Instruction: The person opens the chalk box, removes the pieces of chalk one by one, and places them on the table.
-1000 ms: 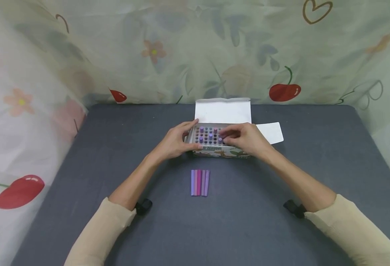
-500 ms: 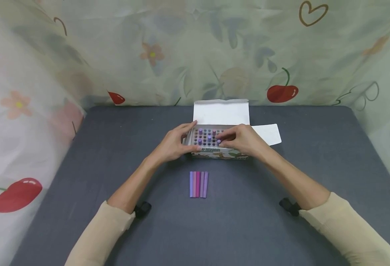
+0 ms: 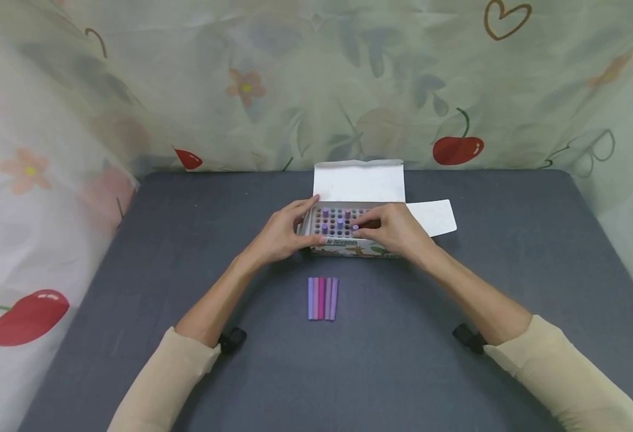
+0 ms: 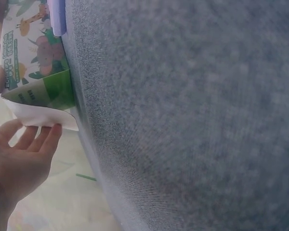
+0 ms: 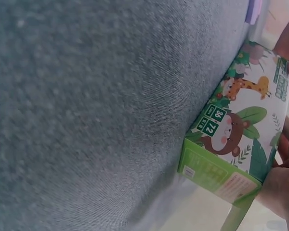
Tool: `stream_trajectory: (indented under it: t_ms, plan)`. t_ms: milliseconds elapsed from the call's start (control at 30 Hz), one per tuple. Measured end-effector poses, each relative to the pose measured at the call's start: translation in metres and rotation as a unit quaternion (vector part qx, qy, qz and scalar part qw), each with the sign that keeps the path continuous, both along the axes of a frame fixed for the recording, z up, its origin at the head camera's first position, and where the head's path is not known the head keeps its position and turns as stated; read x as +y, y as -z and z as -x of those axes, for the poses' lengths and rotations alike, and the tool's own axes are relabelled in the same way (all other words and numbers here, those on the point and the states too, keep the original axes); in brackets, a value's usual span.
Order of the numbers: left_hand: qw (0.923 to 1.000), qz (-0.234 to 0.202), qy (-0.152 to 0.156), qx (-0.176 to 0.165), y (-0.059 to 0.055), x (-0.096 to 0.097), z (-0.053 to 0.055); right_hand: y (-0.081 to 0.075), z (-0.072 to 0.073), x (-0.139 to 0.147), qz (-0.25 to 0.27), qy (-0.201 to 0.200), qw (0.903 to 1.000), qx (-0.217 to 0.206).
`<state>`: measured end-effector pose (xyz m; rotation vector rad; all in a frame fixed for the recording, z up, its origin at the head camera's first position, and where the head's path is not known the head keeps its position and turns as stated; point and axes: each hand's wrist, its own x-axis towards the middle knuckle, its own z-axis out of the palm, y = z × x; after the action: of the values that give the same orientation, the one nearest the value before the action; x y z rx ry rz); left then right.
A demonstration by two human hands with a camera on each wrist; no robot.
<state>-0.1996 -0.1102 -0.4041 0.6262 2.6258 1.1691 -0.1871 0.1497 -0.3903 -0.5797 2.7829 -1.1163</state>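
Note:
In the head view an opened carton (image 3: pixel 354 248) holds a grey insert with rows of round holes. Several purple and pink chalk sticks (image 3: pixel 340 224) stand upright in it. My left hand (image 3: pixel 284 233) grips the carton's left end, thumb at the front and a finger at the back corner. With thumb and forefinger, my right hand (image 3: pixel 399 227) pinches a purple chalk stick (image 3: pixel 356 227) at the front of the insert. That hand covers the insert's right side. In the right wrist view the carton front (image 5: pixel 241 101) shows printed animals; the fingertips are out of sight.
Several chalk sticks (image 3: pixel 322 299), in purple and pink tones, lie side by side before the carton on the grey table (image 3: pixel 348 372). A white lid (image 3: pixel 359 181) stands up behind, and a side flap (image 3: pixel 433 217) spreads right. Patterned cloth (image 3: pixel 348 84) hangs behind the table.
My right hand has moved slightly left and its fingers have closed in on the purple chalk stick at the insert's front. My left hand keeps its hold on the carton.

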Motion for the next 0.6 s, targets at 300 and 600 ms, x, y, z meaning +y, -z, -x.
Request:
stream_trajectory:
  t_ms: [300, 600]
  plan:
    - [0.9999, -0.006, 0.002, -0.008, 0.0017, 0.0001, 0.0001, 0.0061, -0.0054, 0.0001, 0.031, -0.003, 0.9983, 0.049]
    - [0.9999, -0.013, 0.004, -0.006, 0.0016, -0.0008, 0.0003, 0.0077, -0.0084, -0.0003, 0.045, 0.003, 0.9961, 0.077]
